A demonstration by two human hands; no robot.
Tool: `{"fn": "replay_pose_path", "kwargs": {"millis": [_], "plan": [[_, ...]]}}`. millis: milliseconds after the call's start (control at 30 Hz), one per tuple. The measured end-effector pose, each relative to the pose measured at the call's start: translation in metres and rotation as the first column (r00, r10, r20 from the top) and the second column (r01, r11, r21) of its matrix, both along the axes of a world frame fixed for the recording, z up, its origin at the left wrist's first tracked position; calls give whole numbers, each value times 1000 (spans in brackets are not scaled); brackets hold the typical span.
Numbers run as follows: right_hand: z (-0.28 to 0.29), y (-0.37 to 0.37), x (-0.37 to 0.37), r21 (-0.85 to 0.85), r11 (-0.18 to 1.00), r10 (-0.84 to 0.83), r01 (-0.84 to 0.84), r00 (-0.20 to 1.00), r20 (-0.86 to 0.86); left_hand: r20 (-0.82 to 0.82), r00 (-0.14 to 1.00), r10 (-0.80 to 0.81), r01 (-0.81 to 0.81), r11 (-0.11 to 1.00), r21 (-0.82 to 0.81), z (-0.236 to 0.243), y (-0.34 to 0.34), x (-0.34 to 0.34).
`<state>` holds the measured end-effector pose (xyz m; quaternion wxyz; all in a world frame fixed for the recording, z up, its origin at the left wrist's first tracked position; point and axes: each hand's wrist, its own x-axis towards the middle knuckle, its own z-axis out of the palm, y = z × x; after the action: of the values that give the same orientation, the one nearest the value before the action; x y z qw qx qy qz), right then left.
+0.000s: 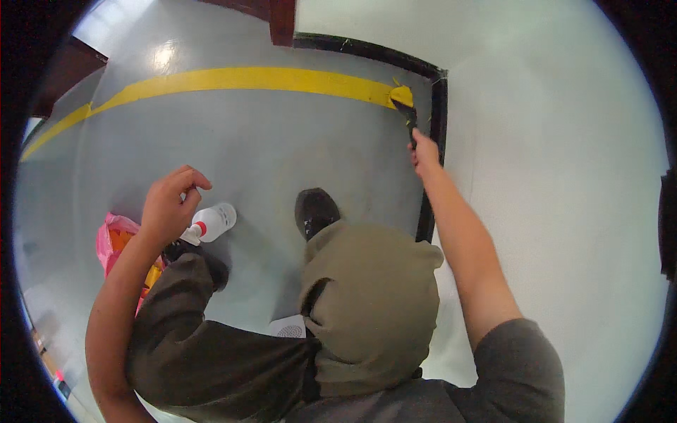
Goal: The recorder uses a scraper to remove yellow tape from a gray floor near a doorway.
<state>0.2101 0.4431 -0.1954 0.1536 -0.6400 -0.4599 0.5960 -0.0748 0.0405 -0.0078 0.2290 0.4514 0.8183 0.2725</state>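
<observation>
So the right hand (pixel 425 154) is gripping a black-handled scraper (pixel 411 127), fingers wrapped snugly around the handle, and the scraper's head is sitting up at the right end of the yellow strip (pixel 240 79), right where a crumpled yellow bit (pixel 402 96) is bunching up. That's happening just beside the black baseboard (pixel 438 120), near the corner. The strip itself is running across the grey floor (pixel 268 148) in a long curve, though the lens is probably bending it

Meanwhile the left hand (pixel 169 201) is hanging loose, fingers half curled with a gap at the thumb, and it isn't holding anything I can see. A white bottle with a red collar (pixel 217 221) is sitting nearby on the floor, and a pink bag (pixel 107 243) is peeking out from behind the forearm
</observation>
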Motion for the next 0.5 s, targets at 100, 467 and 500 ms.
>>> {"fn": "replay_pose_path", "kwargs": {"millis": [100, 467, 500], "plan": [[4, -50, 33, -38, 999, 8, -9, 1000, -13, -14, 998, -66, 66, 996, 53, 1, 9, 0], [-25, -94, 93, 141, 982, 106, -124, 986, 128, 5, 985, -173, 173, 984, 30, 14, -11, 27], [-17, -86, 83, 76, 984, 151, -164, 977, 150, 16, 987, -161, 160, 987, 18, 15, -15, 27]]}}
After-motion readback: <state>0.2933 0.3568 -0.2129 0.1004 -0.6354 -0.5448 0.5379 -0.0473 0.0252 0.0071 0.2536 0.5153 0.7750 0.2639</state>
